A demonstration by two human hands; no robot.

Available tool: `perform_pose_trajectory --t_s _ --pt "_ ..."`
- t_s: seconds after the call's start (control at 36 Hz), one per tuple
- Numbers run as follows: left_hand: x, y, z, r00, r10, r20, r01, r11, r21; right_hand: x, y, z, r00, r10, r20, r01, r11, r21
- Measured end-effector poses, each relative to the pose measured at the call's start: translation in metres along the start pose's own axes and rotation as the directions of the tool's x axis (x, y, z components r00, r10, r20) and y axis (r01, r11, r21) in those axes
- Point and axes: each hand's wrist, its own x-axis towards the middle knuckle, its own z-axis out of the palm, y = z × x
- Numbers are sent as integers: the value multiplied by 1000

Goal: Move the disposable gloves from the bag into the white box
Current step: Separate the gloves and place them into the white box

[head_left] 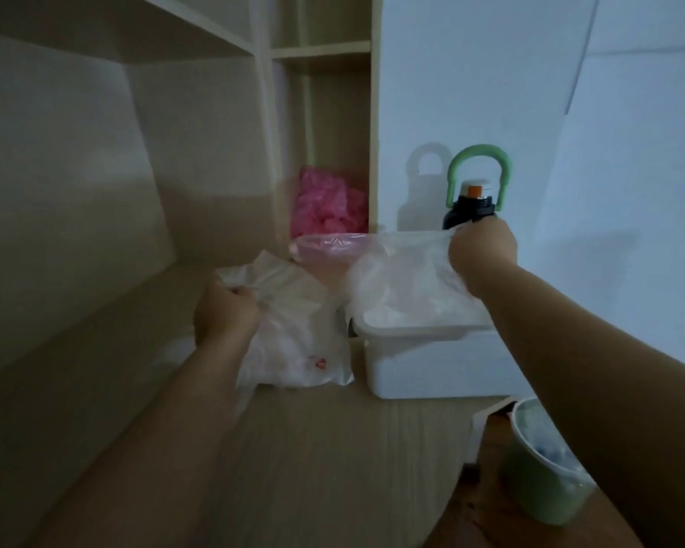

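Clear disposable gloves [404, 282] hang over white box [432, 369]
Right hand [483, 251] pinches the gloves above the box, toward the worktop's [313, 448] back edge; left hand [224, 314] grips the plastic bag [293, 342] just beside the box

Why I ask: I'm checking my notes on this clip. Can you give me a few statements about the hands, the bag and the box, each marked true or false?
1. The left hand grips the plastic bag. True.
2. The right hand lies flat on the desk. False: it holds thin clear gloves over the white box.
3. The plastic bag lies to the left of the white box. True.
4. The bottle behind the white box has a red handle. False: the handle is green.
5. The green cup stands inside the white box. False: it stands apart, at the near right.
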Motion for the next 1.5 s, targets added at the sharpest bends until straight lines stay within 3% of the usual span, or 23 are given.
perform_pose_trajectory --t_s 0.06,0.11,0.19,0.28,0.33,0.39,0.44,0.47,0.58,0.61,0.67,0.72,0.81,0.92,0.97,1.11,1.22,1.28,1.36,1.5 --pt "-7 9 8 996 -88 -2 88 992 94 7 14 -15 998 69 11 -67 990 -126" --pt "-22 20 14 996 -88 -21 90 982 168 11 27 -24 997 72 18 -65 967 -246" --pt "-46 42 20 976 203 -83 -195 976 100 16 41 -31 996 74 40 -57 944 -326" --pt "-63 68 27 821 567 -67 -570 810 -140 19 47 -32 996 66 51 -44 934 -355" --pt "-76 86 29 692 714 108 -663 687 -298 22 51 -33 996 66 52 -43 937 -347" --pt "-86 99 31 510 776 370 -716 622 -316 25 55 -33 997 74 36 -58 943 -329" --pt "-92 111 35 346 682 644 -779 592 -208 28 57 -35 999 45 30 -33 947 -318" --pt "-93 115 37 309 596 741 -810 574 -123 29 57 -36 999 -3 32 13 945 -326" --pt "-92 126 55 291 337 895 -872 479 103 32 51 -42 935 -330 128 348 792 -502" --pt "-90 127 60 279 305 911 -882 457 118 31 48 -43 907 -360 219 421 770 -479" --pt "-89 128 71 261 248 933 -902 407 144 27 46 -41 844 -278 458 471 794 -385" --pt "-89 130 80 258 208 943 -915 366 170 23 47 -37 764 -98 638 476 753 -454" --pt "-88 129 91 265 151 952 -921 332 204 24 55 -31 707 134 695 472 642 -604" --pt "-84 120 105 261 38 965 -931 274 241 27 61 -23 673 204 711 477 616 -627" --pt "-82 117 106 254 19 967 -925 296 237 28 63 -21 674 187 715 482 622 -617" --pt "-74 124 80 318 281 906 -860 488 150 28 59 -28 746 73 662 422 718 -554" --pt "-62 120 45 394 475 787 -707 704 -71 23 44 -28 814 -126 567 421 800 -428" --pt "-55 112 30 451 578 680 -660 729 -182 14 35 -23 844 -221 489 404 861 -309" --pt "-48 92 9 566 655 500 -607 742 -285 -10 19 -8 855 -356 377 451 869 -202" --pt "-45 38 -18 713 600 363 -524 800 -293 -66 1 26 801 -593 83 594 804 11"
